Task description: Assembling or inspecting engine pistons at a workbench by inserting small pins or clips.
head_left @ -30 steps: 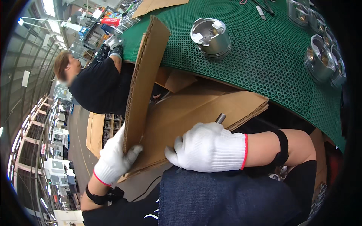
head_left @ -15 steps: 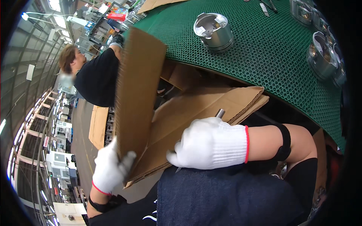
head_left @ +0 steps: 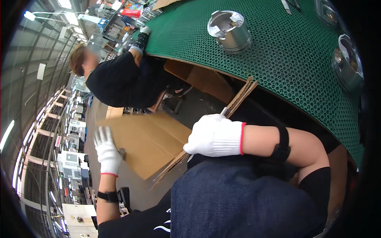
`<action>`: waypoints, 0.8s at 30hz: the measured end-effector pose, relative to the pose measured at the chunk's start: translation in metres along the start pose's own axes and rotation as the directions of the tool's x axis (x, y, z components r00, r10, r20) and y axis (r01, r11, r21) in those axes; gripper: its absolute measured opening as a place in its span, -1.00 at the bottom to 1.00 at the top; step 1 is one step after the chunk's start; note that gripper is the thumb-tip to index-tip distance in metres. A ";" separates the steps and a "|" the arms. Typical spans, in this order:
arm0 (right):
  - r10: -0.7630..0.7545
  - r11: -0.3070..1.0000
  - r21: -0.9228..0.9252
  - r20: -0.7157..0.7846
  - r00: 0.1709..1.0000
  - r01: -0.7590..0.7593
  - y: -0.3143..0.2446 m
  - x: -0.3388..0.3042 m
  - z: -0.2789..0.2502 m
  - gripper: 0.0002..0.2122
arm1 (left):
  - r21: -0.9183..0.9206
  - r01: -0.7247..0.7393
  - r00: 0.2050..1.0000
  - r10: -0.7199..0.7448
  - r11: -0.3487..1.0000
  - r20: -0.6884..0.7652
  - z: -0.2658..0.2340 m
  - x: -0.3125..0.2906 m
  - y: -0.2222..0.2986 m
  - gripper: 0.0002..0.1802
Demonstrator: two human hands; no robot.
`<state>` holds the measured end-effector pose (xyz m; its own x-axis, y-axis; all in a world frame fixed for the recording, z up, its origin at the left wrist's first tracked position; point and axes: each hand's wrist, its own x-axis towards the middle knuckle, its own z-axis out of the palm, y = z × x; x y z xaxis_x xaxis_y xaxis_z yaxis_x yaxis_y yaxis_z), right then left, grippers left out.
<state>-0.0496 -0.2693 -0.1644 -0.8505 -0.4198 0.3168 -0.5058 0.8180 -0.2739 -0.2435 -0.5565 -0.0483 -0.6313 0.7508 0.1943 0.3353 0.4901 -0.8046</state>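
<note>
We see the tan corrugated cardboard sheet (head_left: 151,137) in front of the person, below the edge of the table covered with a green honeycomb-patterned mat (head_left: 278,67). Half a second ago one broad panel stood steeply upright at the left; now we find it swung down and outward, with its face turned up to us. The layered part under the right hand, whose wide face we could see before, now shows us mostly its corrugated edges, running from near the table down toward the dark blue denim apron (head_left: 238,198). For the handling of the cardboard, we judge that this leaves the panel opened outward, away from the layered part.

The left hand (head_left: 107,152), in a white knitted glove with a red cuff, is at the panel's outer edge. Its fingers are extended and slightly spread, the thumb apart; we cannot tell how firmly it bears on the sheet. The right hand (head_left: 216,137), gloved alike, stays curled, its fingers wrapped around a slim grey metal rod (head_left: 225,111) whose end sticks out above the fist. We cannot tell whether it also pinches the cardboard.

On the mat, the silver cylindrical metal piston (head_left: 230,33) stands upright, untouched.
</note>
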 end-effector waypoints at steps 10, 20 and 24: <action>0.071 0.996 0.057 -0.009 0.997 -0.071 0.010 0.013 0.029 -0.89 | -0.704 -0.139 0.458 0.676 0.696 0.578 -0.039 0.001 0.128 -0.22; 0.213 0.974 0.148 -0.353 0.911 -0.170 0.040 -0.006 -0.030 -0.74 | -0.666 -0.132 0.636 0.578 0.734 0.511 -0.007 0.032 0.106 -0.43; 0.636 0.615 0.786 -0.540 0.552 0.060 0.054 -0.048 -0.048 -0.74 | -0.683 -0.019 0.596 0.557 0.730 0.579 0.001 0.052 0.066 -0.44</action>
<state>-0.0294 -0.1859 -0.1507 -0.7130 0.5005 0.4910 -0.4759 0.1688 -0.8632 -0.2553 -0.4854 -0.0920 -0.5943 0.4642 -0.6568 0.7344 0.6461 -0.2079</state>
